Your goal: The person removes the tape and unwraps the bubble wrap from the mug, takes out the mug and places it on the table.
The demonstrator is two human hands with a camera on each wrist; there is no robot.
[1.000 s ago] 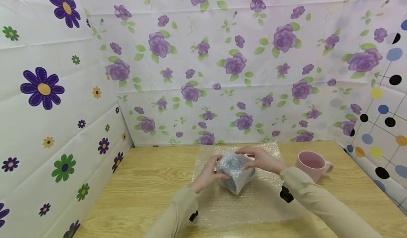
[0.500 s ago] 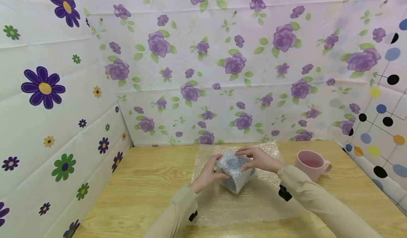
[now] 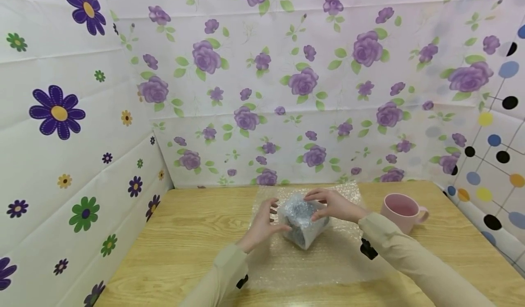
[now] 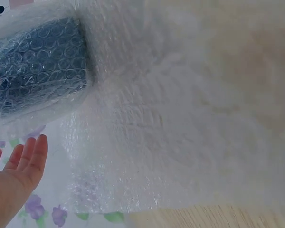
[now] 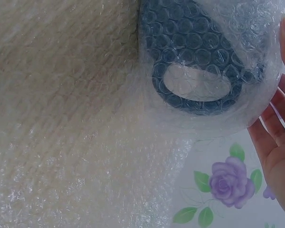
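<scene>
A blue mug (image 5: 194, 38) wrapped in bubble wrap shows its handle (image 5: 199, 105) through the plastic in the right wrist view. In the head view this bundle (image 3: 301, 222) stands on a spread sheet of bubble wrap (image 3: 316, 268). My right hand (image 3: 336, 207) holds it from the right, fingers behind the top and thumb on the near side. To its left is my left hand (image 3: 260, 227), thumb and fingers spread with a gap to the wrap. The left wrist view shows those fingers (image 4: 35, 156) relaxed, apart from the bundle.
A pink mug (image 3: 399, 211) stands on the wooden table (image 3: 197, 234) right of the sheet, close to my right forearm. Floral cloth (image 3: 246, 93) hangs behind the table, with patterned cloths along both sides.
My left hand has let go of the wrapped mug and drawn back slightly to the left, its fingers spreading. The right hand keeps its hold, and the bundle stays in place.
</scene>
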